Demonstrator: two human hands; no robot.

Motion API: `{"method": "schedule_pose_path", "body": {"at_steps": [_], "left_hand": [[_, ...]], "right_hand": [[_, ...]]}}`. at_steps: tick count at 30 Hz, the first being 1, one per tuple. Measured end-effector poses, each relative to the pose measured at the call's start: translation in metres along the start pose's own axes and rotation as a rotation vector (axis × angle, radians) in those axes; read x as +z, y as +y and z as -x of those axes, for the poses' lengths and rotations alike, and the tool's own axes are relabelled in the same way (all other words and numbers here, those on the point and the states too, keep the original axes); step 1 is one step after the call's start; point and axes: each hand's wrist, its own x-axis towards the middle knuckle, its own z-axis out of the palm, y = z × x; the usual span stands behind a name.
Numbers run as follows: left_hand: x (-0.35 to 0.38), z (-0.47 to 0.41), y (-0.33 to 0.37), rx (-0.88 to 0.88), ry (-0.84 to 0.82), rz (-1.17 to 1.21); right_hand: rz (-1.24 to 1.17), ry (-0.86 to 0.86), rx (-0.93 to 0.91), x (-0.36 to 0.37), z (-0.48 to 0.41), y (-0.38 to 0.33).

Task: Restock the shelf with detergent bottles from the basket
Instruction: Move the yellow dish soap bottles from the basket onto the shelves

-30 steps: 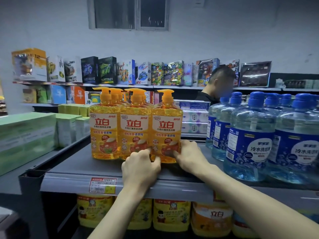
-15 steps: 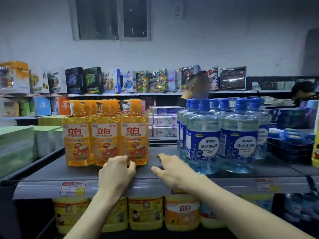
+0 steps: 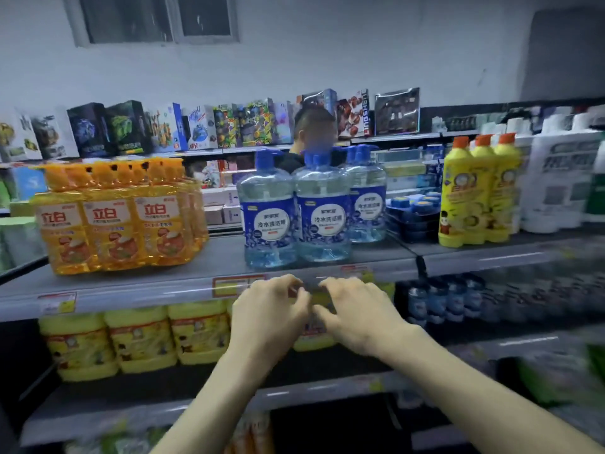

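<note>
While nothing is held, left hand [image 3: 271,314] and right hand [image 3: 358,311] are seen side by side, loosely curled; orange plastic pump-top detergent bottles [image 3: 111,221] are ranged above-left of them.

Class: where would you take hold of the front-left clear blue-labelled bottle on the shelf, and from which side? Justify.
Probably the narrow neck below the blue pump, from the front. The front-left clear bottle stands upright near the shelf edge; its wide body sits against its neighbour.

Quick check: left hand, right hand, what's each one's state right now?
Left hand: open, fingers loosely curled, holding nothing.
Right hand: open, fingers loosely curled, holding nothing.
</note>
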Motion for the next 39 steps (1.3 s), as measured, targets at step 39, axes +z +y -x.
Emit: {"method": "schedule_pose_path", "body": {"at_steps": [39], "left_hand": [[0.5, 0.305, 0.469, 0.917, -1.372, -0.183]], "right_hand": [[-0.09, -0.499, 1.465, 0.153, 0.529, 0.468]]}}
